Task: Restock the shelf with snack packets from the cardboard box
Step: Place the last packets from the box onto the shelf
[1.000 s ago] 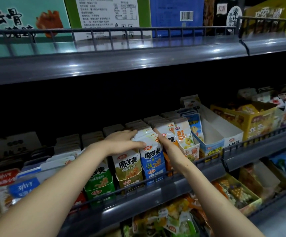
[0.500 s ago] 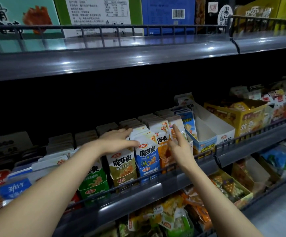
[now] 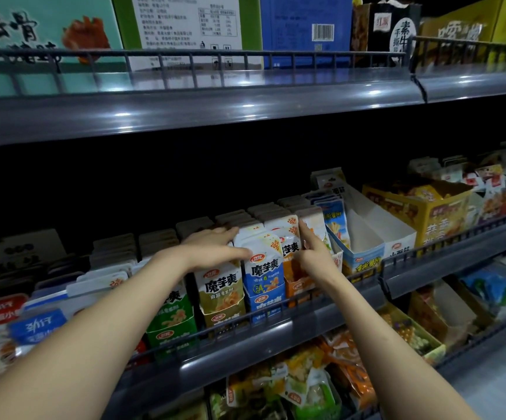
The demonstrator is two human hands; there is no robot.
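now the blue packet (image 3: 265,269) stands upright in its row, between the two sets of fingers. left hand (image 3: 212,248) lies flat, fingers straight over the packet tops, thumb touching the blue packet's upper left corner. right hand (image 3: 313,259) stands edgewise, fingers straight, pressing the orange packet (image 3: 289,248) beside the blue. shelf (image 3: 245,350) rail runs below the fingertips.

Beside the blue-and-white packet (image 3: 265,274): olive-brown packet (image 3: 219,295) left, orange packet (image 3: 294,265) right; farther left, seemingly green packet (image 3: 171,316).
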